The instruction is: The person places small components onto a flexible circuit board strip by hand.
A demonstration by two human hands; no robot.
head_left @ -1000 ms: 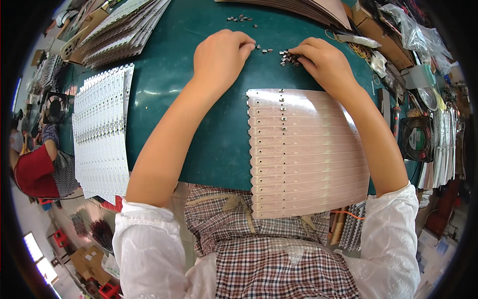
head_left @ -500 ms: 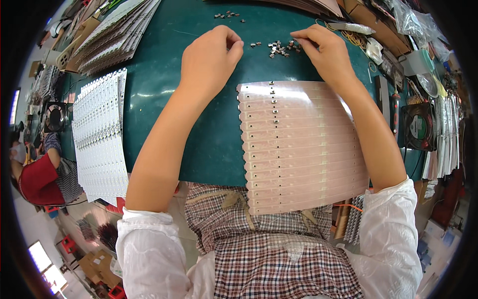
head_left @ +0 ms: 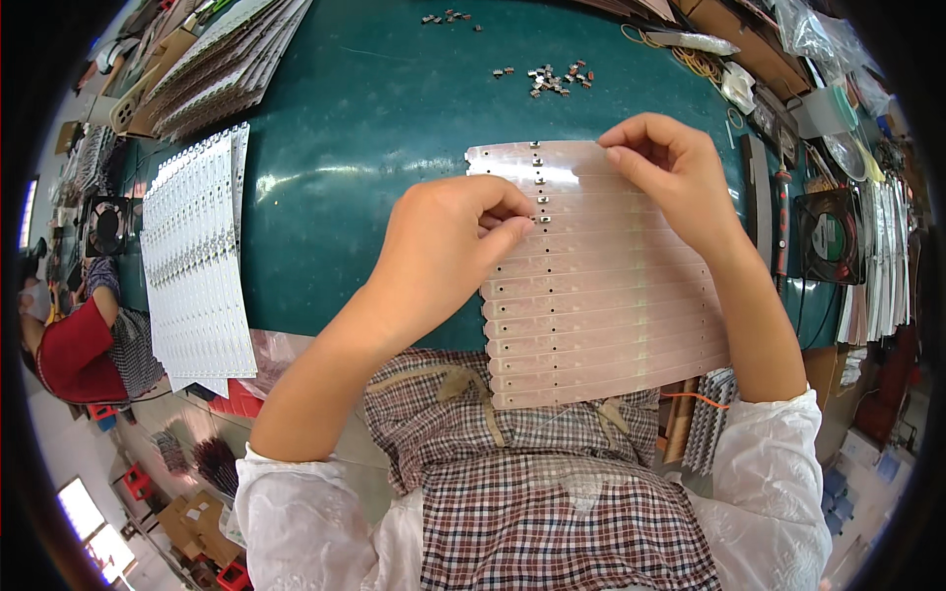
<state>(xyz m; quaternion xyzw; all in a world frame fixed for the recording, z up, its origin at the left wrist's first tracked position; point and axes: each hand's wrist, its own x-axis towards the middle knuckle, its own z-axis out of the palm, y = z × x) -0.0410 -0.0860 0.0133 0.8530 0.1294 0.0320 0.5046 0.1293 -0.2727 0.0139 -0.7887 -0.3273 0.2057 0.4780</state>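
Observation:
A pinkish panel of narrow joined strips (head_left: pixel 616 286) lies in front of me, its near end over the table edge. Small metal connectors (head_left: pixel 542 200) sit in a column along its upper left rows. My left hand (head_left: pixel 448 241) is closed in a pinch at the panel's left side, fingertips beside the lowest connector; whatever they hold is too small to make out. Over the panel's far edge, my right hand (head_left: pixel 675 177) has thumb and forefinger pinched together, and anything between them is hidden. Beyond the panel lies a loose pile of small connectors (head_left: pixel 560 79).
White strip boards (head_left: pixel 197 266) are stacked at the left, with more boards (head_left: pixel 232 64) behind them. A few connectors (head_left: pixel 446 18) lie farther back on the green table (head_left: pixel 345 108). At right are a black fan (head_left: pixel 830 236) and a screwdriver (head_left: pixel 782 217). Someone in red (head_left: pixel 84 355) sits far left.
Both hands have come back from around the connector pile to the panel. My left hand moved nearer and right, my right hand nearer. The panel appears slightly higher in the picture.

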